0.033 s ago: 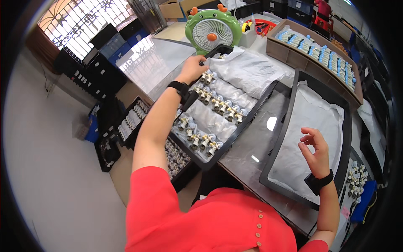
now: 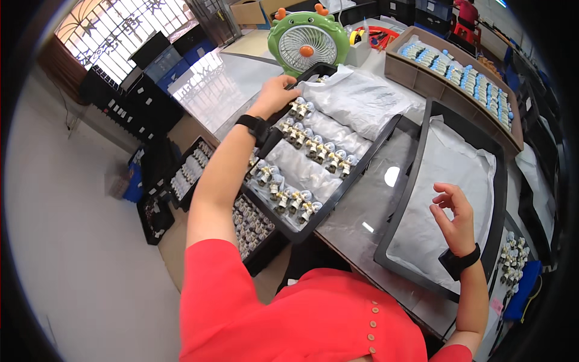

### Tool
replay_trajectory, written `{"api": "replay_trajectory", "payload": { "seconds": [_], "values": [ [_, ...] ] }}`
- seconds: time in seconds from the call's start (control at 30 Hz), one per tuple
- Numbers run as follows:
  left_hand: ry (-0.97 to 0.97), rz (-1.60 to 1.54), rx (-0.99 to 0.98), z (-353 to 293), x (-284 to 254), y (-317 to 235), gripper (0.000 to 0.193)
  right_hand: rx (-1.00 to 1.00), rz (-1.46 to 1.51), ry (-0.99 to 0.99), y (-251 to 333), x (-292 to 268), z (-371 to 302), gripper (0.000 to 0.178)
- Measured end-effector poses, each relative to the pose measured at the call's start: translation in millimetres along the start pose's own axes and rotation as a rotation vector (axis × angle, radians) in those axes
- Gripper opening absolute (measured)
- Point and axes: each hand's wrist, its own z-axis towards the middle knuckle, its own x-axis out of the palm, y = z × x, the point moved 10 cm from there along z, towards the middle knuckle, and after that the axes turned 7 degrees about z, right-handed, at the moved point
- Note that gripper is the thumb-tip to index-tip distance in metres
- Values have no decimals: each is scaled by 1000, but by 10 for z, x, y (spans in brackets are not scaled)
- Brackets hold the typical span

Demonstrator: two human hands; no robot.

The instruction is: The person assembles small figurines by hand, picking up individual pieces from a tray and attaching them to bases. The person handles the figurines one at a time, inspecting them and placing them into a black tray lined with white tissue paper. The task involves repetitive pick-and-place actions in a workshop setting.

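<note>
My left hand (image 2: 277, 96) is at the far left rim of a black tray (image 2: 338, 204), its fingers closed over the edge beside the white paper (image 2: 356, 102). Rows of small white-and-gold figurines (image 2: 297, 200) with pale blue tops lie in this tray, with folded white paper between rows. My right hand (image 2: 456, 218) hovers over a second black tray (image 2: 405, 199), lined with a white sheet (image 2: 449, 163). Its fingers are curved and apart, and it holds nothing. A black band is on each wrist.
Behind the trays stands a green fan (image 2: 306, 45) with an animal face. A brown crate (image 2: 452, 90) holds rows of blue-and-white pieces. More figurines (image 2: 514, 259) lie by a blue object at the right. Lower left are filled trays (image 2: 250, 223). A person in red (image 2: 465, 13) sits far back.
</note>
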Motion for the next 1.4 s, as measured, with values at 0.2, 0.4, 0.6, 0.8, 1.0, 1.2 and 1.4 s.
{"api": "replay_trajectory", "payload": {
  "seconds": [0.2,0.4,0.6,0.8,1.0,1.2,1.4],
  "values": [
    [151,-472,12,-594,-555,-563,34,-34,-33,87,81,117,52,27],
    [136,-674,457,-1411,-969,-1958,20,-60,-87,152,265,118,-7,21],
    [296,-1490,888,-2619,-1528,-3188,8,-60,-198,218,632,-258,-100,21],
    [1098,-1871,727,-2784,-1392,-3694,13,230,-283,-187,547,-1673,-723,22],
    [1425,-1648,924,-2886,-1246,-3927,10,453,-431,-560,-64,-3265,-2093,23],
    [1400,-1709,978,-2968,-823,-3866,8,670,-519,-602,-708,-3595,-2819,29],
    [1417,-1154,218,-3082,730,-3669,15,715,-680,-512,-1218,-3307,-2759,48]
  ]
}}
